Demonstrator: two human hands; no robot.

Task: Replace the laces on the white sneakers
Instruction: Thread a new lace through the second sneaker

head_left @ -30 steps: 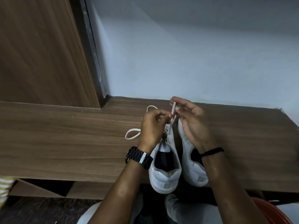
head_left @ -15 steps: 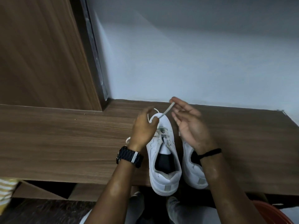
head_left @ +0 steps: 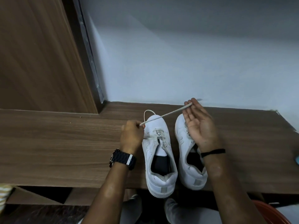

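2 sneakers sit side by side on the surface (head_left: 64, 143), the left sneaker (head_left: 159, 160) beside the right sneaker (head_left: 186, 152); the lace (head_left: 171, 113) stretches from my left hand (head_left: 131, 135) across to my right hand (head_left: 199, 125).

The right hand (head_left: 199, 125) covers most of the right sneaker (head_left: 188, 152)'s lacing, so can't tell how it's threaded. The lace (head_left: 168, 114) disappears into the left hand (head_left: 131, 137). Something red (head_left: 271, 212) at the near right corner is cut off by the edge.
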